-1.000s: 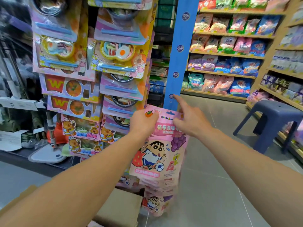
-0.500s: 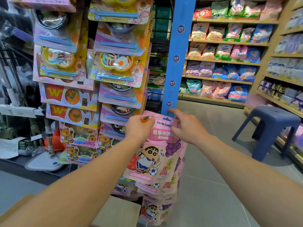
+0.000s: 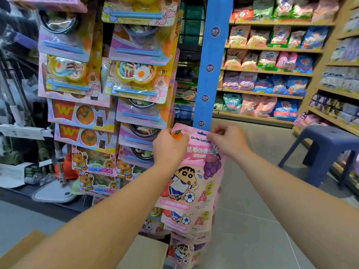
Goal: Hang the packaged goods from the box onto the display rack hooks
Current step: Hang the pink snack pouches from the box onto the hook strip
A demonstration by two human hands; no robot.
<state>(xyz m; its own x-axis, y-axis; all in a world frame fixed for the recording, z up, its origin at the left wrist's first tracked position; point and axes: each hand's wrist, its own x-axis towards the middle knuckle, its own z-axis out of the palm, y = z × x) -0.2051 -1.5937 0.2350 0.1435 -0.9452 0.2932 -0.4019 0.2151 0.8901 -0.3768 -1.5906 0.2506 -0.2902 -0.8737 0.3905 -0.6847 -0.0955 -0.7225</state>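
Both hands hold a pink candy pouch point(image 3: 191, 167) by its top edge against the blue hanging strip point(image 3: 211, 61): left hand point(image 3: 168, 147) has its grip curled round the top-left corner, right hand point(image 3: 227, 141) pinches the top-right beside the hang slot. The pouch top touches the strip's lower end, and it overlaps more pink pouches point(image 3: 186, 222) hanging below it on the same strip. Toy food blister cards point(image 3: 136, 78) hang just left, a cardboard box point(image 3: 143, 253) sits low at the frame bottom, a blue stool point(image 3: 326, 148) stands right.
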